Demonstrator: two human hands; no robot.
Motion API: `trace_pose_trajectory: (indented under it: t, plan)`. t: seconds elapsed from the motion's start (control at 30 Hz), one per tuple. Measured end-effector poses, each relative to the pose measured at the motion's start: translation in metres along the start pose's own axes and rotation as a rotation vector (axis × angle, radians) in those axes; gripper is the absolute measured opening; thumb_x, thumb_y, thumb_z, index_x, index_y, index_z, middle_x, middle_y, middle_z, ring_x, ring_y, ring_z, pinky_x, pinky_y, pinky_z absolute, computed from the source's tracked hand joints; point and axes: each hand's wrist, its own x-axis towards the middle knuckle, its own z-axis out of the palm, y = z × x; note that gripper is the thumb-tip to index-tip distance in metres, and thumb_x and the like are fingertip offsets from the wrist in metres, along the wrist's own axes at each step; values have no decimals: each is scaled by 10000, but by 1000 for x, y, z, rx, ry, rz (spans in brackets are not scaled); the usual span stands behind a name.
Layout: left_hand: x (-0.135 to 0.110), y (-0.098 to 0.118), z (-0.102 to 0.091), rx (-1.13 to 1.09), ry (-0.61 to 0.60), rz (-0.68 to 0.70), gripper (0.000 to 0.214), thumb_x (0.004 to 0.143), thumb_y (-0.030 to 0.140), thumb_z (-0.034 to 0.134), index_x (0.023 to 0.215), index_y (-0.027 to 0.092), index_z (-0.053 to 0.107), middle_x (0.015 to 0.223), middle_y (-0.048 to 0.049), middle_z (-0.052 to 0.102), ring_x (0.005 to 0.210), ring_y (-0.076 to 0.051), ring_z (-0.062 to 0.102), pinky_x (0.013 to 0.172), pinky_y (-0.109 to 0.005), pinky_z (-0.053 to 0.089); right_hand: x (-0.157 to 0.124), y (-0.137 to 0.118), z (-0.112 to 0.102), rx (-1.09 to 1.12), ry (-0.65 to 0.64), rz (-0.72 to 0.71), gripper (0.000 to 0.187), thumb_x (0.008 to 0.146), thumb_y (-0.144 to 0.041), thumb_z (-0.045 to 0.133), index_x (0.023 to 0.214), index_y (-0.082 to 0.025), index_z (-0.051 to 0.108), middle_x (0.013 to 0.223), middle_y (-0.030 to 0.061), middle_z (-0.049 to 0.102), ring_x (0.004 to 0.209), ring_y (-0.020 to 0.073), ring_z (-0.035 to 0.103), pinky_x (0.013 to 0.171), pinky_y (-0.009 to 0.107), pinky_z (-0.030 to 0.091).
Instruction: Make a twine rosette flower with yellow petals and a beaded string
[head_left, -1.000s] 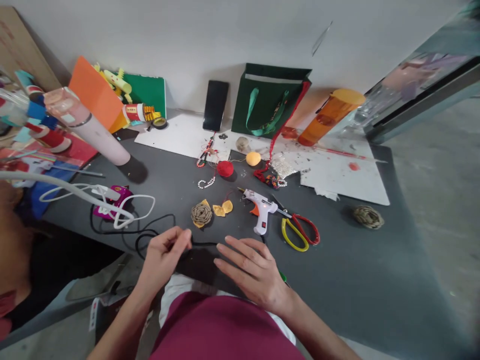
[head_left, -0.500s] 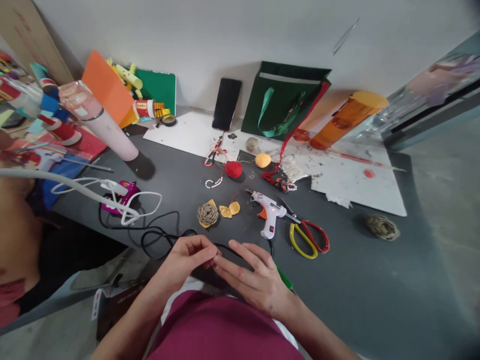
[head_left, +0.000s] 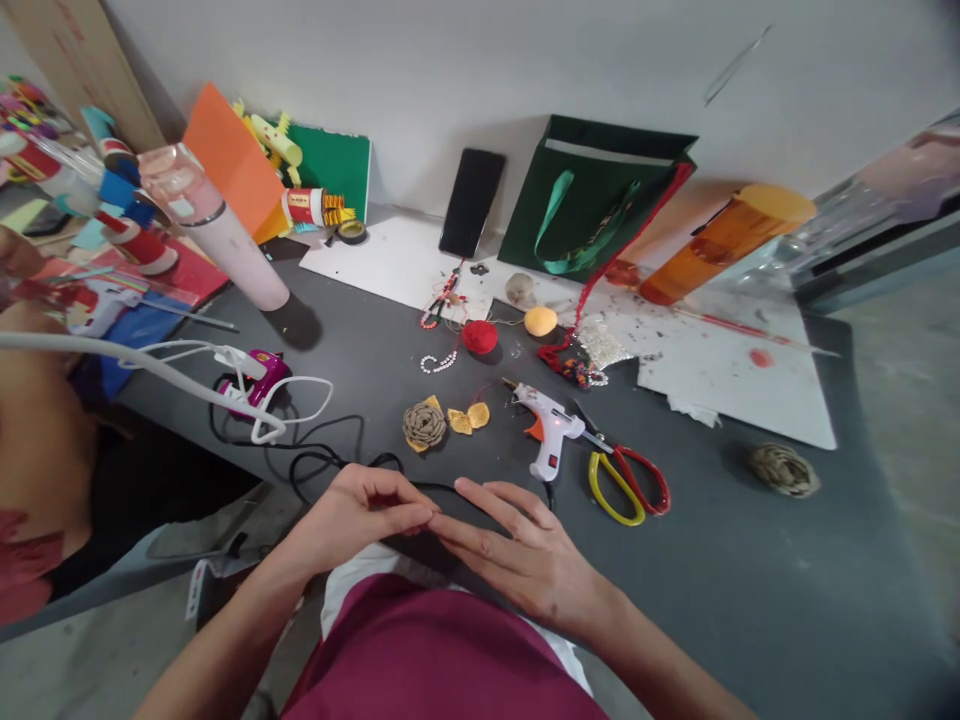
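Dark grey table (head_left: 750,560) filled most of the view, wall behind it. A white sheet (head_left: 735,385), spattered red, lay across the far right of the table. A green bag (head_left: 600,200) with a ribbon handle leaned upright at the wall. The person's two hands worked at the near edge. The right hand (head_left: 525,565) lay low over the table, palm down, fingers straight and a little spread, holding nothing. The left hand (head_left: 352,515) was curled, thumb and forefinger pressed together in a pinch, its tips touching the right hand's fingertips. What sat inside the pinch could not be made out. An orange bottle (head_left: 724,245) lay tilted on the sheet, right of the bag. A pale pink bottle (head_left: 225,245) stood far left. A dark phone (head_left: 471,203) was propped against the wall, left of the bag. Red-and-yellow scissors (head_left: 626,480) lay flat just right of a white glue gun (head_left: 551,430), touching its nozzle end. A twine ball (head_left: 784,468) sat alone, well apart to the right. A coiled jute flower (head_left: 424,425) lay left of the gun, with yellow petals (head_left: 469,418) between them. A red ball (head_left: 480,336) and an orange ball (head_left: 540,321) sat farther back. The black cord (head_left: 330,462) looped on the table left of the hands, ran under the pinching fingertips and on toward the gun's base.
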Motion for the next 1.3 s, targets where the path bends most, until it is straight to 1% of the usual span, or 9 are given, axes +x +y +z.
trace_pose_trajectory:
  t: [0.2, 0.3, 0.4, 0.5, 0.63, 0.77, 0.9, 1.07, 1.3]
  plan:
    - [-8, 15, 0, 291, -67, 55, 183, 801, 272, 613, 701, 162, 719, 662, -15, 675, 619, -131, 556, 591, -227, 413, 2, -4, -2, 62, 11, 9, 251, 987, -148, 482, 1100, -238, 687, 1276, -93, 672, 1367, 166, 424, 1066, 325, 401]
    - [-12, 12, -2, 392, -71, 51, 212, 829, 290, 572, 684, 167, 665, 638, 9, 632, 602, -121, 529, 563, -221, 381, 7, -7, -2, 103, 35, 0, 237, 987, -157, 491, 1128, -221, 670, 1215, -68, 710, 1313, 165, 478, 1047, 326, 405]
    - [-8, -1, -9, 639, 100, 122, 332, 861, 367, 556, 589, 180, 594, 595, 13, 584, 593, -131, 517, 565, -239, 369, 9, -3, 1, 131, 103, 31, 173, 956, -141, 527, 1032, -162, 682, 1106, 38, 745, 1135, 201, 603, 901, 336, 486]
    - [8, -13, -14, 874, 426, 286, 331, 925, 379, 470, 710, 187, 632, 701, -21, 626, 706, -174, 573, 676, -281, 424, 13, 11, 9, 143, 136, 294, 137, 937, -136, 541, 898, -157, 670, 905, 78, 725, 856, 190, 636, 734, 316, 507]
    - [39, -18, -12, 1106, 607, 317, 324, 940, 413, 469, 998, 157, 659, 933, -97, 692, 910, -264, 601, 789, -361, 460, 36, 42, 25, 85, -36, 560, 192, 959, -155, 476, 946, -140, 667, 894, 109, 685, 855, 231, 588, 772, 360, 485]
    - [60, -14, -3, 1228, 621, 264, 376, 914, 469, 505, 1005, 139, 659, 947, -118, 677, 941, -293, 598, 840, -389, 465, 70, 68, 42, 7, -327, 748, 215, 947, -161, 470, 995, -130, 677, 999, 153, 659, 959, 285, 542, 831, 402, 429]
    - [68, -11, 0, 1206, 557, 178, 351, 886, 462, 552, 1008, 148, 647, 960, -111, 659, 959, -291, 596, 835, -387, 469, 87, 85, 57, 68, -380, 785, 139, 899, -173, 551, 886, -134, 683, 959, 150, 664, 945, 290, 548, 802, 391, 413]
    - [72, -11, -4, 1040, 489, 151, 263, 832, 421, 618, 928, 176, 613, 944, -86, 648, 923, -270, 604, 793, -377, 473, 87, 94, 62, 238, -371, 815, 106, 833, -110, 601, 760, -176, 640, 856, 69, 680, 881, 230, 581, 786, 334, 415]
    - [73, -20, -10, 485, 472, 201, 199, 754, 293, 654, 891, 217, 531, 856, -7, 652, 793, -188, 623, 771, -334, 485, 82, 84, 47, 514, -246, 863, 94, 873, -121, 535, 847, -205, 567, 801, -7, 695, 731, 129, 653, 676, 233, 478]
